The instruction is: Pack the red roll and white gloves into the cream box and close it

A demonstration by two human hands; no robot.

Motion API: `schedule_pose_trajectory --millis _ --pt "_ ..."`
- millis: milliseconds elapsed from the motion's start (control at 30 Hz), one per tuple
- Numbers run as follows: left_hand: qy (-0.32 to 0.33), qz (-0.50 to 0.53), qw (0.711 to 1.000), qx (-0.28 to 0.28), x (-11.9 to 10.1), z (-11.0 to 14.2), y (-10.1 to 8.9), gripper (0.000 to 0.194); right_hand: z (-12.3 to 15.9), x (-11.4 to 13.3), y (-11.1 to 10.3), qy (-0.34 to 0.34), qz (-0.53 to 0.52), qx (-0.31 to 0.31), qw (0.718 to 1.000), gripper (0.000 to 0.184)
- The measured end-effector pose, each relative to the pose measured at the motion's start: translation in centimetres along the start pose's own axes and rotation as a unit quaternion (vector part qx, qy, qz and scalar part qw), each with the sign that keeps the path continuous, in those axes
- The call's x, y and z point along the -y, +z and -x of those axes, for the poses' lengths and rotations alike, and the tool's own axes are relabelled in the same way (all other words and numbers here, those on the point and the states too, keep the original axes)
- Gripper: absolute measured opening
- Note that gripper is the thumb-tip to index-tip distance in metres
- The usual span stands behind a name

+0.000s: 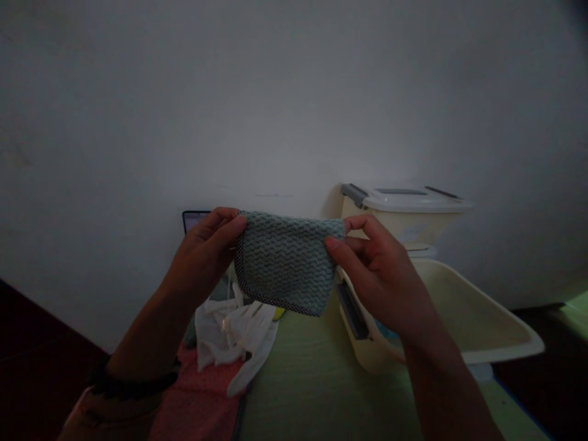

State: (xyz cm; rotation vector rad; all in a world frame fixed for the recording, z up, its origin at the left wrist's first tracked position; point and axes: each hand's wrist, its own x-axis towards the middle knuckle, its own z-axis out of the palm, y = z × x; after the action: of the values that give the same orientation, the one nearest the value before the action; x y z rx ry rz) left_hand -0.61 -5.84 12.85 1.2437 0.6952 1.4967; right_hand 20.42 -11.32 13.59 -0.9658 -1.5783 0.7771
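A grey-green textured cleaning cloth (287, 260) with a black-and-white checked edge hangs between my two hands, folded along its top. My left hand (202, 254) pinches its upper left corner between thumb and fingers. At the upper right corner, my right hand (376, 269) grips it the same way. Below the cloth, white gloves (248, 331) lie in a loose heap on a red cloth (202, 392). An open cream storage bin (487, 355) stands beside my right hand, with something blue partly visible inside.
Behind the open bin, a lidded cream bin (408, 220) with grey latches stands against the white wall (285, 98). A dark-framed screen (195, 219) shows partly behind my left hand. The light green tabletop (312, 380) lies beneath, with a bit of something yellow near the gloves.
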Motion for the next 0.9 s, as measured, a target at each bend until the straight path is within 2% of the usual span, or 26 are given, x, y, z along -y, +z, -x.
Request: schedule_pose_trajectory --millis 200,267,433,600,733,900 --pt "0.005 0.026 1.000 0.009 -0.2 0.3 0.4 0.018 0.0 0.0 0.0 -0.020 0.058 -0.031 0.998 0.012" --pt "0.002 0.026 0.999 0.020 -0.3 0.5 0.5 0.022 -0.1 0.1 0.0 -0.036 0.039 -0.042 0.998 0.013" --pt "-0.003 0.014 1.000 0.004 -0.5 0.7 0.7 0.027 -0.2 0.1 0.1 -0.042 -0.046 -0.006 0.998 0.038" --pt "-0.012 0.013 1.000 -0.007 -0.7 0.7 0.9 0.028 -0.2 0.3 0.1 -0.045 -0.019 -0.032 0.998 0.009" --pt "-0.019 0.021 1.000 0.005 -0.8 0.7 1.2 0.026 -0.2 0.4 0.2 -0.014 -0.030 -0.066 0.997 0.013" --pt "-0.047 0.013 0.999 0.020 -1.0 0.8 0.8 0.035 -0.2 0.6 0.2 0.023 -0.035 -0.062 0.997 0.017"
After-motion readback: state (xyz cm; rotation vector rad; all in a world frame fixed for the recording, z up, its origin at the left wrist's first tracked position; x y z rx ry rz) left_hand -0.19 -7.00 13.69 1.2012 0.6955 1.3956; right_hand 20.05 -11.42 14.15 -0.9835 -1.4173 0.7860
